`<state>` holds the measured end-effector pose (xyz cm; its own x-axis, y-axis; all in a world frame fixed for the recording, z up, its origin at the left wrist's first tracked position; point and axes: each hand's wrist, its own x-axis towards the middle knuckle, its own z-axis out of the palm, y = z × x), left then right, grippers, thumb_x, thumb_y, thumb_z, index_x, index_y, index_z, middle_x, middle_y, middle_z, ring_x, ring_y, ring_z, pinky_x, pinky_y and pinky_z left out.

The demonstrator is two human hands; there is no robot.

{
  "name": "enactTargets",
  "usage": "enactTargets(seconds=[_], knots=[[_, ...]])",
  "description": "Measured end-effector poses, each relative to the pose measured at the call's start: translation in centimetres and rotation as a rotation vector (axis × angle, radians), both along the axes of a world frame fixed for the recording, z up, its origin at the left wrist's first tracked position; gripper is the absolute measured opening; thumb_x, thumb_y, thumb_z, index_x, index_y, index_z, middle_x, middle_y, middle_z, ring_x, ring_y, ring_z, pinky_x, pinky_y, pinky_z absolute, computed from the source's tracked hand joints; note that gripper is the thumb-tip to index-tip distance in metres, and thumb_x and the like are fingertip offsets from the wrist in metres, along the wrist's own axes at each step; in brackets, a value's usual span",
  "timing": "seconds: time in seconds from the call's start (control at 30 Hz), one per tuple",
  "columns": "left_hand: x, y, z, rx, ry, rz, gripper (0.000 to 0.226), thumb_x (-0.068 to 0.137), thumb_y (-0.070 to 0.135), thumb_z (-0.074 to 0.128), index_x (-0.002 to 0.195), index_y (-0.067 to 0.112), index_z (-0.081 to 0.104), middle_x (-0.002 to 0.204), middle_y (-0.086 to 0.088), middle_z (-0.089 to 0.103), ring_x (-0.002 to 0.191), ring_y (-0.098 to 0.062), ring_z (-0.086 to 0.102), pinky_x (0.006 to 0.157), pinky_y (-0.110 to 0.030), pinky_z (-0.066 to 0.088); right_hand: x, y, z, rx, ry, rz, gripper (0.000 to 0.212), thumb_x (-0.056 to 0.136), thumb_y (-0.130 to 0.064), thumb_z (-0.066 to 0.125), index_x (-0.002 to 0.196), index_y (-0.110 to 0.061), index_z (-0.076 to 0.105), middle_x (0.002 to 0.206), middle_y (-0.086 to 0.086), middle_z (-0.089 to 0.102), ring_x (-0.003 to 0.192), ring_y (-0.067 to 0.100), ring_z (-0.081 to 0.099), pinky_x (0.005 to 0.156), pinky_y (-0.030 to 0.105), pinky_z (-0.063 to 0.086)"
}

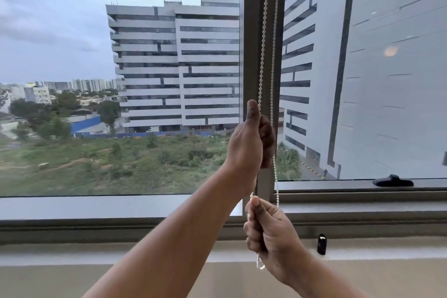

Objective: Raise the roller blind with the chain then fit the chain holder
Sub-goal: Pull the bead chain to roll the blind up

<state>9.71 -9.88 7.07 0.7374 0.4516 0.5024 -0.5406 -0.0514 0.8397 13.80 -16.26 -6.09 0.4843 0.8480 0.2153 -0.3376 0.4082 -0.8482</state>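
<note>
A white beaded chain hangs in two strands in front of the grey window mullion. My left hand is fisted around the left strand at mid height, thumb pointing up. Below it, my right hand grips the same strand near the sill, and the chain's bottom loop dangles under that fist. The right strand runs free past both hands. A small black chain holder stands on the wall just under the sill, to the right of my right hand. The blind itself is out of view above.
A black window handle lies on the right pane's lower frame. The grey sill runs across the view with a beige wall beneath. Buildings and green ground show through the glass.
</note>
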Motion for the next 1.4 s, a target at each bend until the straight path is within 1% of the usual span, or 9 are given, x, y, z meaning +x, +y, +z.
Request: enactTargets(seconds=[0.23,0.3,0.4,0.57,0.73,1.0,1.13,1.3,1.4], knots=[[0.7,-0.8,-0.5,-0.024,-0.11,0.041,0.062,0.104,0.046,0.029,0.045,0.026,0.032,0.036,0.011,0.032,0.027,-0.004,0.023,0.035,-0.01,0.02,1.6,-0.4,0.6,-0.083,-0.23,-0.037,0.033,0.087,-0.044,0.059,0.068,-0.018,0.066,0.05,-0.001,0.05,0.045,0.011,0.04,0.046,0.02,0.031],[0.8,-0.9,-1.3,-0.029,-0.11,0.037,0.062,0.103,0.046,0.03,0.045,0.026,0.033,0.037,0.011,0.032,0.029,-0.003,0.023,0.035,-0.01,0.02,2.8,-0.3,1.4,-0.183,-0.335,-0.122,0.037,0.097,-0.039,0.049,0.086,-0.014,0.073,0.077,0.008,0.072,0.069,0.02,0.063,0.065,0.027,0.044],[1.0,-1.1,-3.9,-0.043,-0.111,0.028,0.058,0.1,0.047,0.035,0.046,0.025,0.036,0.038,0.01,0.031,0.03,-0.004,0.023,0.036,-0.011,0.02,5.0,-0.2,3.5,-0.284,-0.37,-0.252,0.041,0.1,-0.04,0.04,0.097,-0.015,0.072,0.1,0.009,0.077,0.1,0.025,0.069,0.088,0.037,0.05],[1.9,-1.7,-10.7,-0.037,0.043,0.042,0.054,0.091,0.055,0.041,0.046,0.026,0.042,0.041,0.006,0.035,0.032,-0.005,0.026,0.034,-0.014,0.021,7.1,-0.7,9.6,-0.062,-0.191,-0.109,0.054,0.099,-0.048,0.032,0.098,-0.015,0.075,0.107,0.01,0.076,0.101,0.026,0.071,0.07,0.033,0.055],[2.4,-1.9,-13.9,-0.019,0.157,0.159,0.056,0.089,0.058,0.042,0.044,0.026,0.036,0.041,0.0,0.031,0.033,-0.008,0.022,0.037,-0.019,0.017,6.7,-0.1,13.0,0.052,-0.147,0.067,0.055,0.098,-0.053,0.036,0.087,-0.017,0.076,0.083,0.003,0.075,0.073,0.02,0.071,0.057,0.027,0.052],[2.0,-1.3,-13.8,0.001,0.128,0.174,0.054,0.091,0.053,0.039,0.045,0.026,0.032,0.041,0.004,0.028,0.035,-0.005,0.021,0.035,-0.016,0.02,5.5,1.1,10.8,0.158,-0.115,0.0,0.038,0.092,-0.049,0.052,0.065,-0.024,0.058,0.052,-0.01,0.037,0.041,0.005,0.03,0.037,0.019,0.027],[1.8,-0.3,-14.1,-0.008,0.237,0.011,0.062,0.089,0.073,0.031,0.052,0.024,0.035,0.048,0.005,0.032,0.04,-0.008,0.025,0.038,-0.018,0.022,5.2,0.9,10.3,0.245,-0.155,-0.023,0.033,0.083,-0.049,0.056,0.063,-0.023,0.056,0.047,-0.011,0.038,0.038,0.003,0.028,0.034,0.016,0.025],[1.3,3.2,-12.1,0.197,0.381,-0.064,0.108,0.077,0.082,-0.001,0.088,-0.004,0.064,0.074,-0.014,0.066,0.071,-0.026,0.061,0.07,-0.038,0.046,4.8,0.6,7.3,0.186,-0.162,0.04,0.032,0.084,-0.044,0.057,0.066,-0.018,0.054,0.048,-0.008,0.036,0.037,0.004,0.028,0.033,0.017,0.025],[1.0,4.3,-8.9,0.143,0.278,0.004,0.1,0.08,0.077,0.006,0.093,-0.005,0.062,0.076,-0.01,0.064,0.073,-0.025,0.06,0.075,-0.041,0.047,4.2,0.3,3.6,0.111,-0.135,0.033,0.034,0.083,-0.043,0.059,0.064,-0.016,0.053,0.045,-0.007,0.033,0.036,0.005,0.025,0.034,0.018,0.019]])
